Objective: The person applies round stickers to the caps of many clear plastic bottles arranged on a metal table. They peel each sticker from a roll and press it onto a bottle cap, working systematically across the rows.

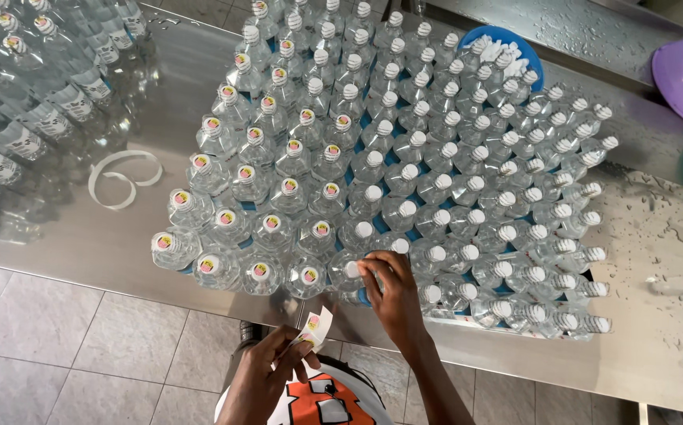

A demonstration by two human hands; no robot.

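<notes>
Hands at work over a steel counter packed with capped clear bottles: the right hand pinches the white cap of a front-row bottle, while the left hand, below the counter's edge, grips a strip of round stickers.

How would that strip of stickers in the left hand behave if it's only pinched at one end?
The sticker strip looks like thin paper, so it would probably flop and curl, much like the loose backing ribbon coiled on the table. It is likely very light, so a draught could flutter it. The left hand pinches it without visible strain.
</notes>
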